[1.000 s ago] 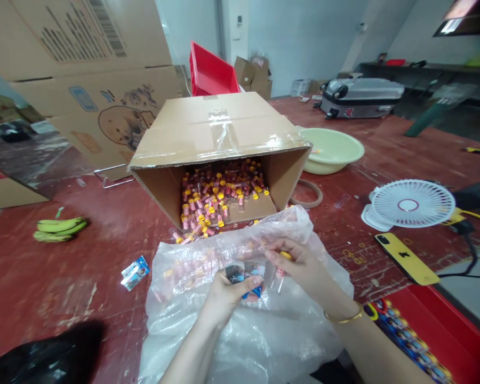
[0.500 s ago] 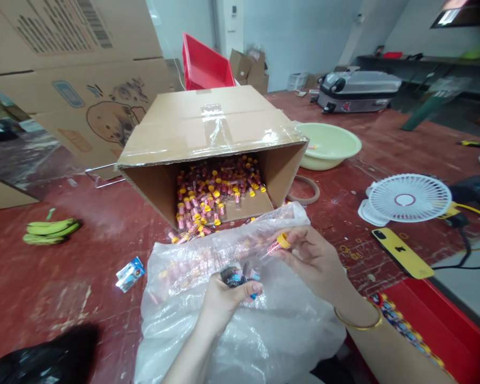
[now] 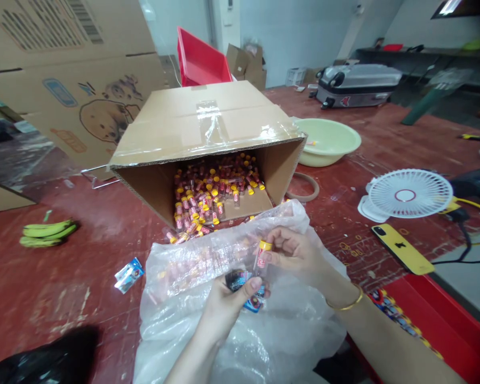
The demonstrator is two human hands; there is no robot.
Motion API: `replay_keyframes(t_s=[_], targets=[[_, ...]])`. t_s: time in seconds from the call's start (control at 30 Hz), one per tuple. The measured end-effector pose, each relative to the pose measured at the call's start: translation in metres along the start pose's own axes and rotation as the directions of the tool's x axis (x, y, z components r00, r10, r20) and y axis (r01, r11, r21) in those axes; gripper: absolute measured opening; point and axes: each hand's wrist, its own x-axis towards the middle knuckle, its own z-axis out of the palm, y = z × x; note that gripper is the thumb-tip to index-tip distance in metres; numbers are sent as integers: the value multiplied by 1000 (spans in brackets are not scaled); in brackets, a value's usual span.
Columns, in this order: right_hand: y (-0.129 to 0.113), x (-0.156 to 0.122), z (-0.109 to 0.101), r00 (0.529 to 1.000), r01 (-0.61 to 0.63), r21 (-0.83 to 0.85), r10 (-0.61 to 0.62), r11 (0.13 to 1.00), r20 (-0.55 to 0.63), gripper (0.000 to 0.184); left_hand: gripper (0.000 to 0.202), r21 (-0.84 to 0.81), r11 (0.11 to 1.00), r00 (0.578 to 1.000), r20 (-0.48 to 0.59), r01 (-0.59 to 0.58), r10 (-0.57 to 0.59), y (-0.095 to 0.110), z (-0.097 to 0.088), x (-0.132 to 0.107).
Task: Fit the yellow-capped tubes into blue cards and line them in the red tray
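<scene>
My left hand (image 3: 228, 304) is closed around a small blue-and-black printed packet (image 3: 254, 303), its thumb across the front; whether it is one packet or a stack I cannot tell. Pinched by its yellow cap in my right hand (image 3: 298, 256) is a clear tube (image 3: 261, 259) with pink-red contents. The tube stands almost upright, its lower end at my left thumb. Both hands are over a translucent plastic bag (image 3: 192, 325), with blurred tubes showing through it. Beyond lies a cardboard box (image 3: 208, 120) on its side, open towards me, holding many yellow-capped tubes (image 3: 208, 197).
Bananas (image 3: 48, 233) and blue packets (image 3: 129, 275) lie on the red table at left. On the right are a pale green basin (image 3: 332, 141), a white fan (image 3: 410, 194), a yellow phone (image 3: 404, 249) and a red tray (image 3: 444, 314). A large printed carton (image 3: 72, 85) stands behind left.
My right hand has brought the tube left and down to my left thumb, turning it more upright. My left hand has tilted the packet, so more of its blue print shows.
</scene>
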Motion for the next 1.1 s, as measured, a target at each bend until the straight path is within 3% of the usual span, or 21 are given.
replay_keyframes(t_s=[0.07,0.13,0.23,0.3,0.43,0.83,0.97,1.1], targets=[[10,-4,7,998,-53,81,51,995,28,28,41,-142,988,998,-4,64,-65,2,5,0],[17,-12,16,999,-9,49,6,999,50,30,46,-254,963,994,-43,88,-102,5,11,2],[24,-26,29,994,97,-82,-92,992,63,71,46,-330,938,989,-69,101,-131,9,18,5],[27,-32,34,994,112,-135,-110,985,22,84,44,-328,939,990,-55,102,-127,10,20,7],[30,-34,36,982,139,-239,-165,961,-92,69,37,-231,971,998,-5,66,-69,5,17,9],[35,-34,37,969,225,-227,-243,947,-51,69,37,-232,971,997,-35,64,-74,0,21,6],[32,-34,33,969,205,-226,-230,952,-92,70,39,-236,971,994,-96,33,-57,0,23,8],[25,-50,11,936,220,-332,-294,917,-192,75,38,-256,964,973,-190,78,-129,5,17,9]])
